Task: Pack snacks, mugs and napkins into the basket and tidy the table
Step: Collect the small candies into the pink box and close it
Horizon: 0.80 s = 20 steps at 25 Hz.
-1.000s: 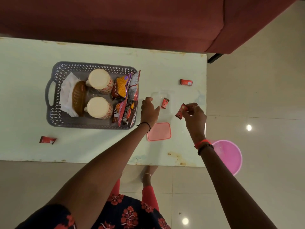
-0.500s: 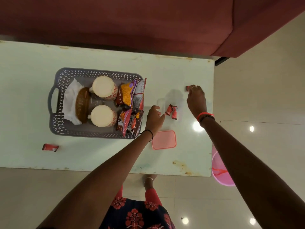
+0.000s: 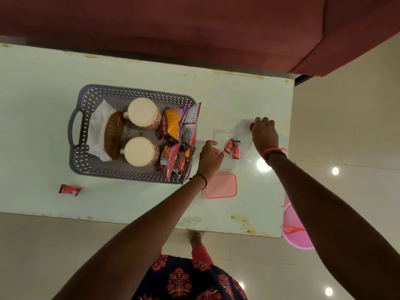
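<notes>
Our right hand (image 3: pixel 265 135) reaches out near the table's far right corner, back uppermost and fingers curled down over a far sachet (image 3: pixel 252 126). We see only the sachet's red end poking out beside the fingertips. A red thread and a dark bead band circle that wrist.

Our left hand (image 3: pixel 211 155) sits at the left wall of a clear box (image 3: pixel 218 135), thumb and forefinger curled toward it. We cannot tell whether they pinch the wall or only touch it. A thin black band is on this wrist.

Inside the box lie two sachets (image 3: pixel 232 147), red, side by side and touching. Just nearer us than the box, a pink lid (image 3: pixel 220 185) lies flat on the table (image 3: pixel 43 105), partly under our left wrist.

Left of the left hand stands the grey basket (image 3: pixel 134 92), and its right end is close to our fingers. Snack packets (image 3: pixel 175 124) stand packed along that end, some of them leaning over the rim. In the middle are two mugs (image 3: pixel 144 112), one behind the other, with their handles pointing left. A brown woven disc (image 3: pixel 113 135) leans on edge against them, and a white napkin (image 3: pixel 97 126) is tucked between it and the handle end of the basket.

One lone sachet (image 3: pixel 69 189) lies on the table well apart, near the front edge below the basket's left corner.

Beyond the table runs a maroon sofa (image 3: pixel 173 29). A pink bin (image 3: pixel 296 232) stands on the tiled floor beside the table's near right corner, partly hidden by our right arm.
</notes>
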Motion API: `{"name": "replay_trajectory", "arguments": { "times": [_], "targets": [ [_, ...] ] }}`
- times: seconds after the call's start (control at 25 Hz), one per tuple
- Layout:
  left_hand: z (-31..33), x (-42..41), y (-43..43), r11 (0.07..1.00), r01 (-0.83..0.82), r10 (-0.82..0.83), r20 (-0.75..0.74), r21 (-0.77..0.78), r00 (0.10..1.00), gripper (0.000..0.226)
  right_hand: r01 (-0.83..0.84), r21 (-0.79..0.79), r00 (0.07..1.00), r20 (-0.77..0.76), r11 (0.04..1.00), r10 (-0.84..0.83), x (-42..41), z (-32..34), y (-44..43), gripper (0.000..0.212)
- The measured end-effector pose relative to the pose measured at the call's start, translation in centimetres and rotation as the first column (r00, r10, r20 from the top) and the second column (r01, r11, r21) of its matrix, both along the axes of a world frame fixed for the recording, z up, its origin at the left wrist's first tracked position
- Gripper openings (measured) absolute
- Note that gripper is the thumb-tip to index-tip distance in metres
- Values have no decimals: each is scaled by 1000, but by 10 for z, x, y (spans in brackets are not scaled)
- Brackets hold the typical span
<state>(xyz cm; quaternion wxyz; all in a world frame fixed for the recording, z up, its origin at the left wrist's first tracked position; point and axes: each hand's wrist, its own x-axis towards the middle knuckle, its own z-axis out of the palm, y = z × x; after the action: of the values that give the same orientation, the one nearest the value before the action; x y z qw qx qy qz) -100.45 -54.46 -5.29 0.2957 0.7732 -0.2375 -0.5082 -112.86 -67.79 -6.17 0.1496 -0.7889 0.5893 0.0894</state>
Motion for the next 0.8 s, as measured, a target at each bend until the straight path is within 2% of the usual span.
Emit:
{"name": "replay_trajectory", "arguments": {
  "times": [0.12,0.2,0.28,0.4,0.52,0.64,0.8],
  "targets": [
    [4,-1,2,1000,-7,7,0,-21,1000,36,195,101,973,107,976,-205,-8,1,12,19],
    [8,-3,4,999,-1,3,35,-50,999,35,384,160,881,232,910,-412,-11,11,22,20],
    [13,-5,8,996,16,-10,71,-83,997,35,479,191,777,361,857,-515,-9,27,37,19],
    [22,-11,20,992,58,-47,107,-109,993,37,423,170,761,467,890,-451,0,45,65,15],
    [34,-19,40,990,86,-74,111,-109,991,36,360,220,771,477,906,-423,10,50,85,18],
    [50,-20,66,971,125,-98,136,-202,986,32,343,241,783,461,908,-418,14,50,97,22],
    [61,3,124,889,351,-274,271,-295,923,27,358,219,813,404,907,-419,12,49,126,23]
  ]
}}
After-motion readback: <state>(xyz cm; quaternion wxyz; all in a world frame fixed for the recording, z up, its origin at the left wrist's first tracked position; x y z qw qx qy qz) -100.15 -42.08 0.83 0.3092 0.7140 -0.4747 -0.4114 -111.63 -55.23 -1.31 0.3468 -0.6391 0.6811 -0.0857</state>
